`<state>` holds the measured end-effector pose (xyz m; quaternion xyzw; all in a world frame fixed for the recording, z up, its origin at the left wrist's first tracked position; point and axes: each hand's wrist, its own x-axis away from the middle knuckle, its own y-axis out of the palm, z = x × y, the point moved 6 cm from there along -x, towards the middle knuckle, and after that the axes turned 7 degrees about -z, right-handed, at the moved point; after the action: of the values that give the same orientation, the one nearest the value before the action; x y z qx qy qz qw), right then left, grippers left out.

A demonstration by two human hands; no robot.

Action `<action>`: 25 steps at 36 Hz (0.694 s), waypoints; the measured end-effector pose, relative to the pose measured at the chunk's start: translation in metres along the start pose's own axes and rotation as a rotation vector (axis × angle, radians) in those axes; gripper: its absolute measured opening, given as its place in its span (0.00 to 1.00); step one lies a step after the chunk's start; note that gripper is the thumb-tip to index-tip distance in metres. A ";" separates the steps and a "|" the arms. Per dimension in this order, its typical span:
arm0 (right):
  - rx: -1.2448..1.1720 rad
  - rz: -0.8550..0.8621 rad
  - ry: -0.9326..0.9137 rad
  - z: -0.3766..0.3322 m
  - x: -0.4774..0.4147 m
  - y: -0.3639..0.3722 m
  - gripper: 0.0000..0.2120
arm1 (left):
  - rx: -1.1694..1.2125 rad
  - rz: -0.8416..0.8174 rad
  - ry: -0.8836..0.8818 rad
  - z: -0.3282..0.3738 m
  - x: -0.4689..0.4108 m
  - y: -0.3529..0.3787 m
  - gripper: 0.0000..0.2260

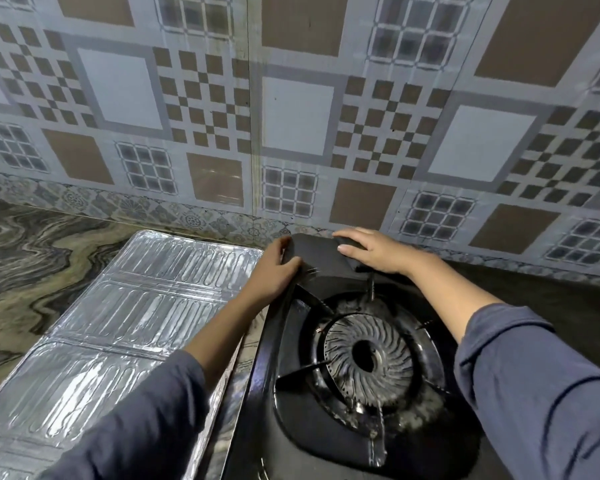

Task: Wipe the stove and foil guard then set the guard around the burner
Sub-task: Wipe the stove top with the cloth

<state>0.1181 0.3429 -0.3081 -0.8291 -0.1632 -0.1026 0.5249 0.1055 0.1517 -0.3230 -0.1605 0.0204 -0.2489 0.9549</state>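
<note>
Our left hand (278, 268) grips, our right hand (371, 252) flattens, a dark cloth (321, 258) behind the burner (368, 355); dragged nearer, grate prongs (298, 372) could snag it.

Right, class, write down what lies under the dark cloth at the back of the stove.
The cloth lies on the stove's far corner, under the left hand and right hand. The stove surface beneath it is covered, so its state cannot be seen.

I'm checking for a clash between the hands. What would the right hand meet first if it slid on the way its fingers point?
Probably the left hand: the right hand lies flat on the dark cloth, fingers pointing across it at the left hand's grip on its other end.
</note>
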 end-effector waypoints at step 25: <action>0.052 0.182 0.187 0.130 0.123 -0.027 0.20 | -0.923 -0.453 0.027 0.080 -0.063 0.116 0.16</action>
<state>0.2212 0.4914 -0.2997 -0.8133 -0.0402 -0.1272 0.5663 0.1143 0.3013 -0.2865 -0.5627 0.1054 -0.4165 0.7063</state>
